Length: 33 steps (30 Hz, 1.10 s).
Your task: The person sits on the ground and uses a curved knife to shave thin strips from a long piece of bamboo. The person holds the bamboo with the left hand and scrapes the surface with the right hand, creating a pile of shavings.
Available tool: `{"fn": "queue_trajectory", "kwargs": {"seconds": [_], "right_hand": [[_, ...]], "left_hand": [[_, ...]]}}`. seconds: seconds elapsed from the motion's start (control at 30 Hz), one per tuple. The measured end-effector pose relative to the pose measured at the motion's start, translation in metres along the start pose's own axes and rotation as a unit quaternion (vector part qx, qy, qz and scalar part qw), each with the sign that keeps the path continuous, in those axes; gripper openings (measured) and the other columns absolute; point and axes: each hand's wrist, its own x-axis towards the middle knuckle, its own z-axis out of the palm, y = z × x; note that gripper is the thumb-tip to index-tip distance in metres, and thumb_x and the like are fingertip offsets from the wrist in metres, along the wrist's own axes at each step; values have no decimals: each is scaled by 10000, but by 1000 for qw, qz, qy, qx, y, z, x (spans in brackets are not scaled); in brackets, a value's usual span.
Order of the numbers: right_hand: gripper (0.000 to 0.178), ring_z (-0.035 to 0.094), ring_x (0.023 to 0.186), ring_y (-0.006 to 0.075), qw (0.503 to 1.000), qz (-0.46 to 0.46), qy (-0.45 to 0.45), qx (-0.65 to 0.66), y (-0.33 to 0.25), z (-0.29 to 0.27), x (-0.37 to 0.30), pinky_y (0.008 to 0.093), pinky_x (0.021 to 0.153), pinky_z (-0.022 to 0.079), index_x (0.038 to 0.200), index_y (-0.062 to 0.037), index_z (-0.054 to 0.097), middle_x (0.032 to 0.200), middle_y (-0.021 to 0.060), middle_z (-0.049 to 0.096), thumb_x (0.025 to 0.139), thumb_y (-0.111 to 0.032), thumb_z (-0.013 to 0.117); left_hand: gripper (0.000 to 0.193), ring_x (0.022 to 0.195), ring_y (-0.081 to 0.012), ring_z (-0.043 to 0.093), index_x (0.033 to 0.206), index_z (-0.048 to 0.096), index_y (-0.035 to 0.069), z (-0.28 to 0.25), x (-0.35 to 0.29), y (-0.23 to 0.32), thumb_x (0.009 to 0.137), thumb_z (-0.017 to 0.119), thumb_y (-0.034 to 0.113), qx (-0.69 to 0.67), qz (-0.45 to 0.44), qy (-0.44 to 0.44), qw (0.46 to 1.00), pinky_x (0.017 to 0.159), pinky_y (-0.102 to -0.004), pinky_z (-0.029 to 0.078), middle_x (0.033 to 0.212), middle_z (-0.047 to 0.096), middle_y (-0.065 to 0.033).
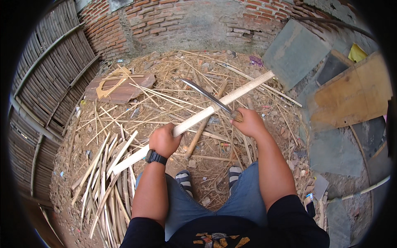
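My left hand (164, 140) is closed around a long, pale split bamboo strip (248, 86), which slants from the lower left up to the far right. A dark watch sits on that wrist. In my right hand (250, 123) is the handle of a machete (202, 91). Its dark blade crosses over the strip near the middle, pointing to the far left; whether the edge bites into the strip I cannot tell. Beneath them a round stick (197, 137) lies on the ground between my feet and the strip.
A pile of split strips (108, 188) lies at my left. Thin slivers litter the dirt ground around a brown board (120, 91). Grey sheets (295, 51) and a wooden panel (349, 97) lean at the right. A brick wall (165, 25) and a bamboo fence (45, 74) enclose the spot.
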Motion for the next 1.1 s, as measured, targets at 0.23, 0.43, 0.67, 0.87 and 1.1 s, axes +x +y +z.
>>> {"fn": "queue_trajectory", "kwargs": {"seconds": [0.23, 0.43, 0.67, 0.87, 1.1], "right_hand": [[486, 719, 1042, 406, 1000, -5, -5, 5, 6, 5, 2, 491, 903, 560, 1222, -57, 725, 1085, 242, 748, 865, -375, 814], [501, 719, 1045, 402, 999, -1, -35, 4, 3, 7, 3, 489, 908, 560, 1239, -61, 716, 1074, 226, 750, 864, -378, 814], [485, 726, 1022, 383, 998, 9, -62, -9, -6, 4, 1, 490, 886, 561, 1230, -71, 714, 1046, 208, 751, 872, -384, 808], [519, 724, 1053, 387, 997, 15, -79, -7, -8, 2, 2, 485, 908, 563, 1272, -64, 702, 1091, 219, 750, 874, -382, 805], [534, 721, 958, 395, 999, -18, -37, 2, 5, 15, 4, 472, 845, 548, 1202, -20, 713, 997, 236, 739, 843, -394, 841]], "left_hand": [[234, 856, -379, 733, 968, 748, 116, -1, 0, 0, 812, 780, 288, 19, -1, -23, 1000, 765, -490, 588, 905, 759, -150], [240, 862, -382, 731, 973, 748, 117, -1, 1, -2, 813, 776, 293, 21, -8, -37, 999, 769, -491, 587, 907, 757, -152], [216, 837, -382, 731, 951, 753, 118, -3, 1, 0, 810, 775, 280, 32, -8, -34, 999, 753, -493, 588, 883, 753, -153], [340, 781, -403, 720, 866, 708, 74, 1, 1, -7, 826, 838, 385, 22, 15, -7, 1000, 703, -505, 568, 802, 733, -187], [253, 821, -392, 724, 908, 727, 104, 1, 2, -5, 805, 801, 322, 33, 2, -25, 999, 734, -500, 577, 862, 744, -164]]}}
